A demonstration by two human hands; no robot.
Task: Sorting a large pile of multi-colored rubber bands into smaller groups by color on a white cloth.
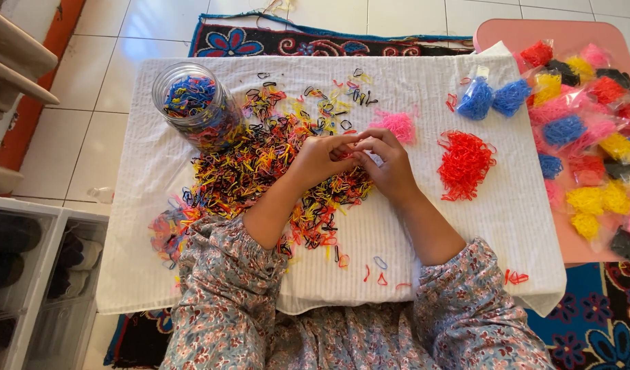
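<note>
Two hands meet over the mixed pile of bands [260,171] on the table — left hand [319,159] and right hand [387,164], fingers pinched on small bands; the sorted red heap [465,164] lies apart at the right.

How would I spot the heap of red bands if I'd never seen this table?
Start at the white cloth covering the table, then look just right of the person's right hand. The red pile lies there alone, all one colour, unlike the big mixed heap and the smaller pink pile.
</note>
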